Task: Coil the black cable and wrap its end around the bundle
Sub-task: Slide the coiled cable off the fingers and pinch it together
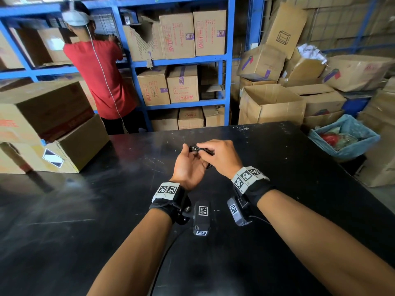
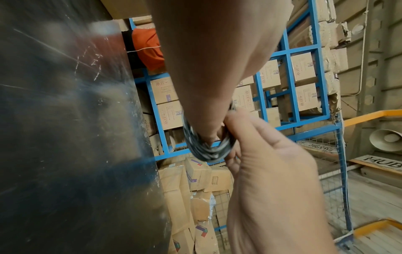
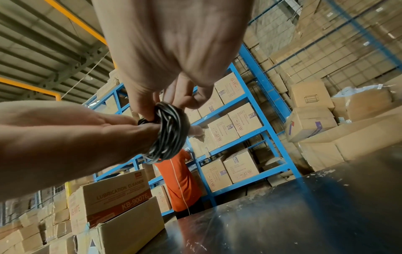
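The black cable [image 1: 199, 149] is a small tight coil held above the black table [image 1: 106, 210], between both hands. In the wrist views the coil [image 3: 172, 134] sits looped round the fingers of my left hand [image 3: 65, 137], which reaches in from the left. My right hand [image 3: 174, 43] comes from above, and its thumb and fingertips pinch the coil's top edge. In the left wrist view the coil [image 2: 202, 149] rings my left hand [image 2: 206, 77], with my right hand [image 2: 272, 171] gripping it from the side. In the head view my left hand [image 1: 189, 165] lies palm up and my right hand [image 1: 220, 155] is palm down. The cable's loose end is hidden.
Open cardboard boxes [image 1: 53, 135] stand on the table's left end. A person in a red shirt [image 1: 102, 77] works at blue shelves [image 1: 181, 63] of cartons behind the table. A blue-lined bin [image 1: 346, 139] and stacked boxes [image 1: 271, 103] stand off the right side.
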